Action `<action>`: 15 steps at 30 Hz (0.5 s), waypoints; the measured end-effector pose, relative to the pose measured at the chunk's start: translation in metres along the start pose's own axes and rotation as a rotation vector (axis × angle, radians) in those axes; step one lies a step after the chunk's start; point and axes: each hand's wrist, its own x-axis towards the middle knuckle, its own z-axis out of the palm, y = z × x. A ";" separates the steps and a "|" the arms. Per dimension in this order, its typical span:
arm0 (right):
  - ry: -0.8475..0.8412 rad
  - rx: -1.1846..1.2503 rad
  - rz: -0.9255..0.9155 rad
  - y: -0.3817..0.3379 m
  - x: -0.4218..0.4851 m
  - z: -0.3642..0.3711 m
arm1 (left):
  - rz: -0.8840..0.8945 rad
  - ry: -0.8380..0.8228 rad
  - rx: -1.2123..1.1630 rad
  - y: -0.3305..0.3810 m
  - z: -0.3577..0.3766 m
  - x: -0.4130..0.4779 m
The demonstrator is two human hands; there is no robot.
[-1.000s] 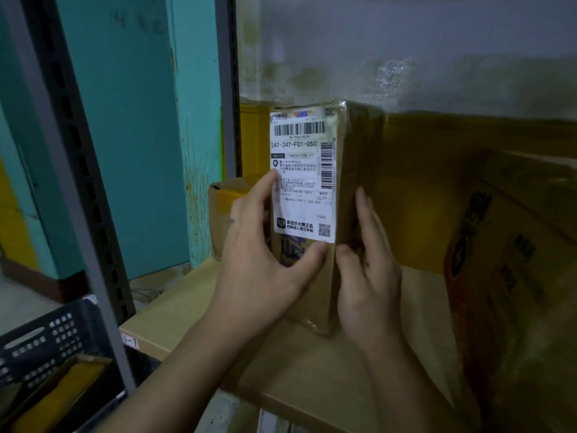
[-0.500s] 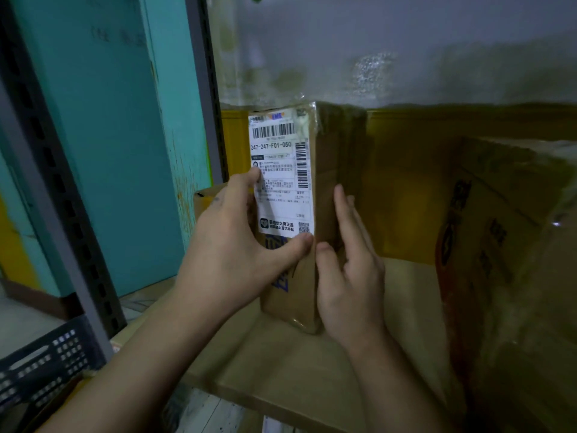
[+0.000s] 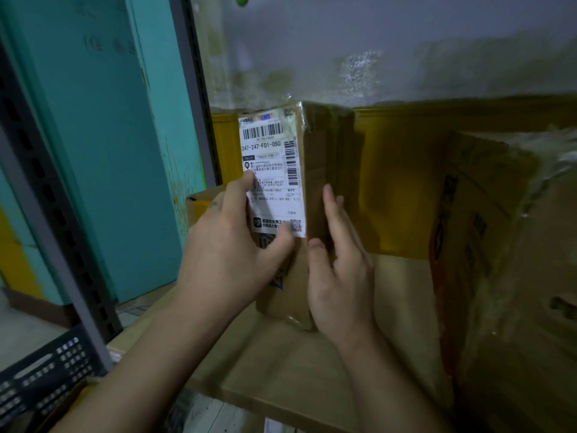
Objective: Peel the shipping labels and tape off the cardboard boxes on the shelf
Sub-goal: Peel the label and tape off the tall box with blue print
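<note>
A tall narrow cardboard box (image 3: 321,170) wrapped in clear tape stands upright on the wooden shelf board (image 3: 281,364). A white shipping label (image 3: 271,170) with barcodes covers the upper part of its front face. My left hand (image 3: 224,254) holds the box from the left, index finger lying on the label's left edge and thumb at the label's bottom edge near the right corner. Its other fingers go out of sight round the box's left side. My right hand (image 3: 340,270) lies flat with straight fingers against the box's right side, thumb on the front corner.
A large tape-wrapped carton (image 3: 499,245) fills the shelf's right side, and a yellow box (image 3: 399,182) stands behind. A small open carton (image 3: 203,204) sits behind my left hand. The grey shelf upright (image 3: 53,214) and a black plastic crate (image 3: 40,379) are at the left.
The view has shifted and closed in slightly. Both hands stay on the box, with my left thumb a little further right along the label's bottom edge.
</note>
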 end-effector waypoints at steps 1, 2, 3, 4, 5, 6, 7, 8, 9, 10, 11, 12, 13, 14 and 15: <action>-0.008 0.003 0.004 0.000 0.000 0.000 | 0.008 0.002 0.005 -0.002 -0.001 0.000; -0.015 0.005 0.009 0.000 0.000 0.000 | 0.012 -0.001 0.014 -0.005 -0.001 -0.001; -0.017 0.003 0.010 0.001 0.000 0.000 | 0.014 -0.013 0.028 -0.007 -0.002 -0.001; -0.015 -0.003 0.008 0.001 0.000 0.000 | 0.019 -0.022 0.036 -0.009 -0.003 -0.003; -0.012 -0.009 0.003 0.001 0.000 0.000 | 0.031 -0.019 0.034 -0.011 -0.003 -0.005; -0.012 -0.015 -0.002 0.001 0.000 0.000 | 0.050 0.000 0.017 -0.012 -0.003 -0.008; -0.015 -0.023 -0.007 0.001 -0.001 0.000 | 0.067 0.024 -0.008 -0.012 -0.003 -0.010; -0.018 -0.032 -0.009 0.001 -0.001 0.001 | 0.075 0.041 -0.039 -0.011 -0.002 -0.013; -0.017 -0.040 -0.010 0.001 -0.002 0.001 | 0.068 0.044 -0.074 -0.009 -0.001 -0.015; -0.010 -0.042 -0.010 0.001 -0.002 0.001 | 0.054 0.039 -0.110 -0.006 0.000 -0.016; -0.001 -0.039 -0.009 0.002 -0.002 0.001 | 0.041 0.037 -0.141 -0.004 0.001 -0.016; 0.009 -0.035 -0.008 0.002 -0.001 0.002 | 0.031 0.042 -0.164 -0.002 0.003 -0.016; 0.017 -0.032 -0.008 0.002 -0.002 0.002 | 0.026 0.051 -0.177 -0.001 0.005 -0.015; 0.021 -0.032 -0.009 0.001 -0.002 0.002 | 0.024 0.064 -0.181 -0.001 0.006 -0.014; 0.024 -0.035 -0.012 0.001 -0.002 0.002 | 0.023 0.076 -0.183 -0.002 0.007 -0.013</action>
